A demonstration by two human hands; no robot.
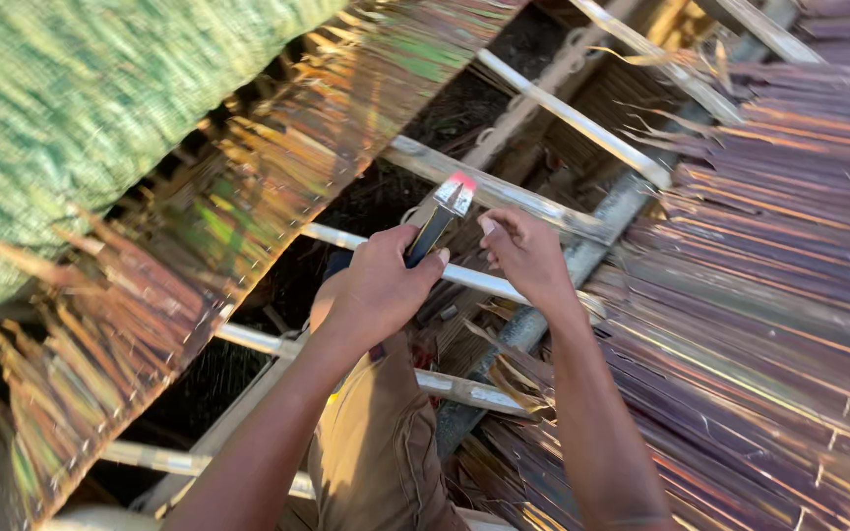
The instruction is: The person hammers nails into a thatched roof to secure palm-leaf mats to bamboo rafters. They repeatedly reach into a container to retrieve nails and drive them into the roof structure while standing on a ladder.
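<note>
The left hand (pixel 378 287) is closed in a fist around the dark handle of a hammer (pixel 442 215), whose head, silver with a red patch on top, points up and away from the person, tilted slightly to the right. Just to the right of it, the right hand (pixel 526 258) is half curled, fingers bent with the thumb and fingertips drawn together near the hammer head; whether it pinches anything small between them cannot be told. Both hands hover over a pale bamboo slat (pixel 469 278) that runs crosswise beneath them, and the hammer head lies close to a wider wooden batten (pixel 504 192) that slants from upper left to lower right. More slats of the same frame cross above and below, one (pixel 575 116) further up and another (pixel 459 388) near the person's knee, and a grey pole (pixel 582 258) runs diagonally under the right forearm. Between the slats the gap is dark. The person's leg in brown trousers (pixel 376 452) shows below the forearms. To the right lies a broad layer of dried palm-leaf thatch (pixel 769 305), its strips purplish brown and lying in rows. To the left another thatch panel (pixel 238 197) slopes down, its ragged leaf ends catching orange light, and a green mesh sheet (pixel 71 98) covers the upper left corner.
</note>
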